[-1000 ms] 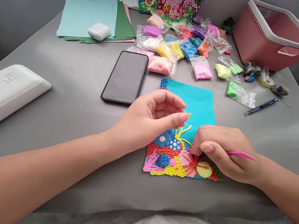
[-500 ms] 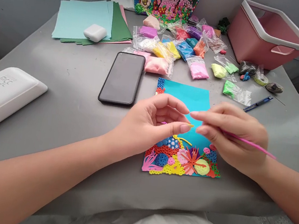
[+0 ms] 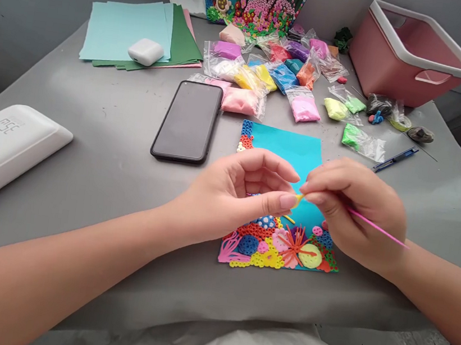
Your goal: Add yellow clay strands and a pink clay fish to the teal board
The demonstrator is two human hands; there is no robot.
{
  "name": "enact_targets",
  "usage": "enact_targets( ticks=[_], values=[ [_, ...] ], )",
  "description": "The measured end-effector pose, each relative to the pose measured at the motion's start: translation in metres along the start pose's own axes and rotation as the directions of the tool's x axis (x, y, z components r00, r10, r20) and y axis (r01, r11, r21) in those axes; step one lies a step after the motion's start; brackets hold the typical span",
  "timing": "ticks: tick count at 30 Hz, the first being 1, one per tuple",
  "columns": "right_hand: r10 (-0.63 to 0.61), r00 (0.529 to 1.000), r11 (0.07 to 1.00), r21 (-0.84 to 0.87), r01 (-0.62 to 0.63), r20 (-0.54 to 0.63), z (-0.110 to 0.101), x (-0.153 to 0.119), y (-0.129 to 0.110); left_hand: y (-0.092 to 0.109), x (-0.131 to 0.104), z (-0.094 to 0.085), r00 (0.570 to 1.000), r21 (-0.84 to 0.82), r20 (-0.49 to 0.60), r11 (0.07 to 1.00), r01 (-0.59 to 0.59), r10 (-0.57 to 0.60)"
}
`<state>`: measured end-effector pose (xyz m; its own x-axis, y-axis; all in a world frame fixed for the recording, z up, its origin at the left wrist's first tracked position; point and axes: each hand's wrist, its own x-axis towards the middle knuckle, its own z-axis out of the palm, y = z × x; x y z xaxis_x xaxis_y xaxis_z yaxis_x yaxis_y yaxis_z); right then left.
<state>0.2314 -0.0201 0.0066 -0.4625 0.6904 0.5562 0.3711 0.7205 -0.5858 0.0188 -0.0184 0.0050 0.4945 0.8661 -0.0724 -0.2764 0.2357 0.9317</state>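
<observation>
Between my two hands is a small piece of yellow clay [image 3: 298, 200]. My left hand [image 3: 249, 189] has it against the thumb tip, with the fingers curled above. The thumb and forefinger of my right hand [image 3: 353, 211] pinch the clay's other end. A thin pink stick [image 3: 378, 226] is also tucked in my right hand, its end pointing toward the wrist. Below both hands lies a blue card [image 3: 287, 143] covered along its bottom and left edge with coloured clay shapes. Among them are an orange spiky shape [image 3: 296, 243] and a dark blue dotted disc [image 3: 248, 245].
Behind the card lie several bags of coloured clay [image 3: 285, 78] and a black phone [image 3: 188, 122]. A pink basket [image 3: 396, 75] stands back right, near a blue cutter [image 3: 396, 159]. Coloured sheets [image 3: 122, 28] carry a white case [image 3: 145, 51]; a white power bank [image 3: 12, 149] sits left.
My right fingertips have come left and closed on the yellow clay, which now bridges both hands. The pink stick has shifted with the right hand.
</observation>
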Motion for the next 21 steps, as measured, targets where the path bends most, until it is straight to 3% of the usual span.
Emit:
enact_targets(
  ticks=[3,5,12,21],
  values=[
    [0.194,0.978,0.979,0.084,-0.187,-0.08,0.001,-0.003,0.005,0.001,0.0,0.0,0.998,-0.059,-0.053,0.998,0.016,-0.019],
    [0.258,0.963,0.961,0.119,-0.248,-0.081,0.001,-0.003,0.007,0.001,0.0,-0.001,0.994,-0.082,-0.105,0.996,0.023,-0.031],
    [0.26,0.966,0.965,0.051,-0.259,-0.013,0.002,0.005,0.001,0.002,0.001,-0.002,0.971,0.011,-0.24,1.0,0.027,-0.024],
    [0.247,0.95,0.966,0.021,-0.256,0.192,-0.01,0.027,-0.004,0.001,-0.005,0.004,0.971,0.069,-0.217,0.991,0.114,-0.097]
  ],
)
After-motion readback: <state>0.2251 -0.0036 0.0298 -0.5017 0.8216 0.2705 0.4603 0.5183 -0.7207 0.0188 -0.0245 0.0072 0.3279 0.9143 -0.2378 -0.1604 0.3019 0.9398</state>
